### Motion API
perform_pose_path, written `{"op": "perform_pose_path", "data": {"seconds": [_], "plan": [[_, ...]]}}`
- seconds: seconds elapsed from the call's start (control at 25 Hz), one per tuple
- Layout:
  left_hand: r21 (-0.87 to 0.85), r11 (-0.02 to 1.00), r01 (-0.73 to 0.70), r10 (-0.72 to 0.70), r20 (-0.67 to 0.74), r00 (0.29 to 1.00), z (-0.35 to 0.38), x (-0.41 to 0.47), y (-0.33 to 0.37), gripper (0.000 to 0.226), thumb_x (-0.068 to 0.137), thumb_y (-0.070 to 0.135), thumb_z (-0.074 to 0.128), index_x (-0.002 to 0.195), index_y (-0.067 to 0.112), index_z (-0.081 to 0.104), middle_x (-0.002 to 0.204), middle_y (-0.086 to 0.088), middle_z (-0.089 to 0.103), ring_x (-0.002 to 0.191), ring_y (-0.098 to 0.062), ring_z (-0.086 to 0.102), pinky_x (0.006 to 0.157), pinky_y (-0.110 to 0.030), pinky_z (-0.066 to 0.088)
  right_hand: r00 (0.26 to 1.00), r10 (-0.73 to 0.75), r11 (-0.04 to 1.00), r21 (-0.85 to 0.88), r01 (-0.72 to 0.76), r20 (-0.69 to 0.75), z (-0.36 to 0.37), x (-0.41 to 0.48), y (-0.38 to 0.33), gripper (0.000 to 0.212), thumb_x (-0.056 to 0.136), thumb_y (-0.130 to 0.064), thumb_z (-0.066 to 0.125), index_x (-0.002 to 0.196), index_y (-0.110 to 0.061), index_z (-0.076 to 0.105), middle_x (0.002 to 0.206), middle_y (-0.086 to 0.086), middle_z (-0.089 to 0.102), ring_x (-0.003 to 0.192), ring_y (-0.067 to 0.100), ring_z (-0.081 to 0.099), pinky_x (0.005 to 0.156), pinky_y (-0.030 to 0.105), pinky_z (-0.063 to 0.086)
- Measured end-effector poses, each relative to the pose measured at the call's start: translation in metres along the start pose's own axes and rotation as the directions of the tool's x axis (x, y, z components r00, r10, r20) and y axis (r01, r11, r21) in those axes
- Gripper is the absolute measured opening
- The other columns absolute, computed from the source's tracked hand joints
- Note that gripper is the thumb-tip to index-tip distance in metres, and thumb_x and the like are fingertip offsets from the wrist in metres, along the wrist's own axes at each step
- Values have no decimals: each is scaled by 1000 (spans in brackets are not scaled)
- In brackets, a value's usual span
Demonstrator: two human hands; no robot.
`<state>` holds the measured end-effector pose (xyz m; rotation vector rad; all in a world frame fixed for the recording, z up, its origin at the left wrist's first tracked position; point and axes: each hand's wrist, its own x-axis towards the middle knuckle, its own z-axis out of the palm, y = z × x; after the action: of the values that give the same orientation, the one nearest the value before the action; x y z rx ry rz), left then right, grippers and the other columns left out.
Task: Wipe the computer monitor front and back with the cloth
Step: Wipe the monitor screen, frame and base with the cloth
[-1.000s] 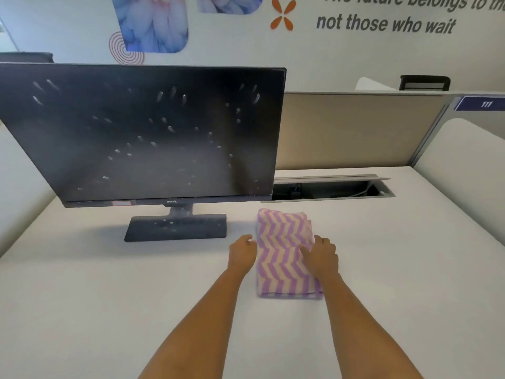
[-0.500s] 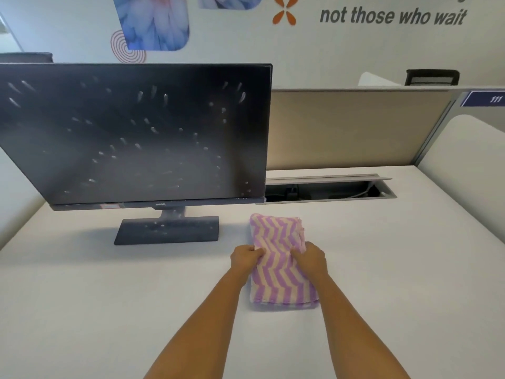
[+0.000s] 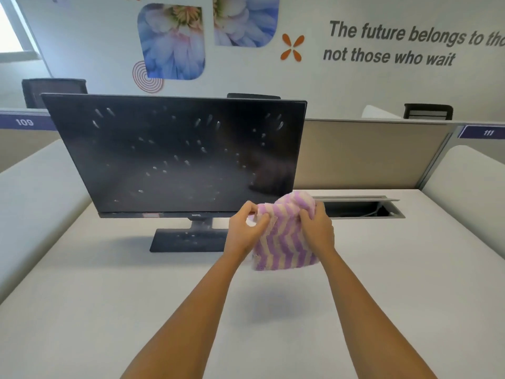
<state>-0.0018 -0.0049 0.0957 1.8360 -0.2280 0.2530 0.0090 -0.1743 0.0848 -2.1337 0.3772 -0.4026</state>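
A black computer monitor [image 3: 175,154] stands on its flat base [image 3: 188,240] at the left of the white desk [image 3: 382,269], its dark screen dotted with pale smudges. A purple and cream zigzag cloth [image 3: 285,242] hangs in the air in front of the monitor's lower right corner, lifted off the desk. My left hand [image 3: 244,231] grips the cloth's upper left edge. My right hand [image 3: 317,228] grips its upper right side. The cloth's shadow falls on the desk below.
An open cable tray [image 3: 358,207] is sunk into the desk behind my right hand. A beige partition [image 3: 363,154] runs along the back, with padded side dividers [image 3: 464,192] left and right. Office chairs [image 3: 427,112] stand beyond it.
Both hands closed on the cloth where it lay on the desk and raised it toward the monitor's lower right corner. My head has tilted up, so more of the wall shows.
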Motion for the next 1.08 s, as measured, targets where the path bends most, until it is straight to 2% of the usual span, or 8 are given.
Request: {"op": "perform_pose_path", "data": {"seconds": [0.24,0.44,0.56,0.68,0.76,0.92,1.0,1.08], "plan": [[191,968,-163,186,-105,977,-74,8,24,11,92,32,52,90,21,53,84,9,59,75,-8,56,67,-13,45,987,27,956,293,21,-160,56,-44,-70,51,92,-40,57,136,-20,40,141,3,42,126,22,44,104,41,41],[284,945,-163,225,-201,953,-132,9,20,17,95,38,46,102,25,55,94,11,63,80,-9,58,65,-17,47,961,242,776,567,-275,134,117,-82,-130,65,89,-66,40,141,-28,29,143,3,39,124,24,47,102,43,44],[232,957,-175,215,-164,963,-156,9,20,15,95,37,46,104,28,54,92,11,64,81,-11,60,69,-22,52,968,97,728,647,-227,230,145,-104,-161,88,68,-86,40,139,-34,32,137,-2,48,117,21,55,98,45,50],[61,988,-140,143,-56,988,-180,14,24,15,96,37,45,107,30,52,94,13,62,88,-9,61,76,-22,53,971,-198,683,729,41,130,163,-115,-172,90,64,-84,52,139,-44,24,141,-7,40,123,17,52,94,42,53],[-109,988,-114,117,20,993,-198,20,29,13,96,37,45,103,30,54,96,14,61,94,-8,60,80,-24,55,938,-347,682,686,253,-1,164,-116,-181,81,74,-67,60,140,-42,20,142,-10,35,125,15,48,92,33,54],[-266,952,-154,179,72,981,-225,40,46,20,99,34,37,98,29,56,97,10,61,94,-10,61,77,-19,53,887,-403,746,481,461,-226,159,-106,-216,62,83,-40,66,131,-31,29,122,-13,46,104,9,58,85,24,56],[-171,947,-273,275,-15,961,-239,57,56,23,100,32,36,102,24,58,97,9,63,93,-8,62,79,-21,53,852,-408,811,300,503,-326,151,-95,-239,60,83,-42,68,126,-24,31,110,-11,48,88,7,59,74,24,56],[93,917,-389,398,-136,907,-256,81,62,25,100,29,37,108,19,59,102,7,64,96,-9,61,81,-23,49,811,-407,850,152,505,-420,135,-78,-264,56,84,-46,66,123,-20,36,106,-10,49,82,8,56,63,19,47]]}}
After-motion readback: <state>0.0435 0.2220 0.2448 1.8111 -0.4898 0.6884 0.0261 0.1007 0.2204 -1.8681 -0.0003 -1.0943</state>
